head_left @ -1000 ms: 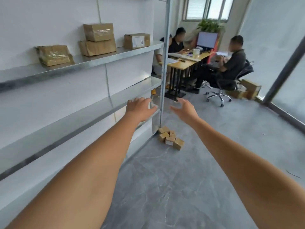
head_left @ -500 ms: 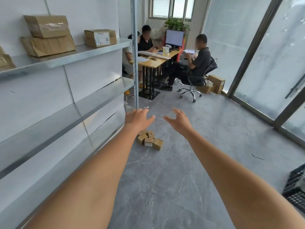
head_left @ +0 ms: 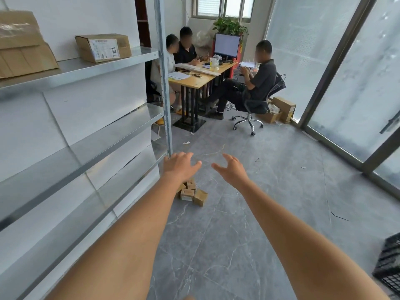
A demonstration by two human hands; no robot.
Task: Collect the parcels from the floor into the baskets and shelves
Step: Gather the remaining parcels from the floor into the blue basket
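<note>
Both arms reach forward over the grey floor (head_left: pixel 270 191); the left hand (head_left: pixel 179 167) has its fingers spread and slightly bent, holding nothing; the right hand (head_left: pixel 232 171) is likewise spread, thumb out, holding nothing; the two hands are near each other but apart. The small parcels (head_left: pixel 192 192) lie in a tight cluster on the floor, just below the left hand at its 6 o'clock, partly hidden by the left wrist, beside the foot of the metal shelves (head_left: pixel 91 137) at 9 o'clock. On the top shelf rest a labelled box (head_left: pixel 104 47) at 11 o'clock and stacked larger boxes (head_left: pixel 20 44) at 10 o'clock. A black basket (head_left: pixel 388 263) shows at 4 o'clock, cut by the frame edge. At 12 o'clock, three people sit at a desk (head_left: pixel 199 77).
</note>
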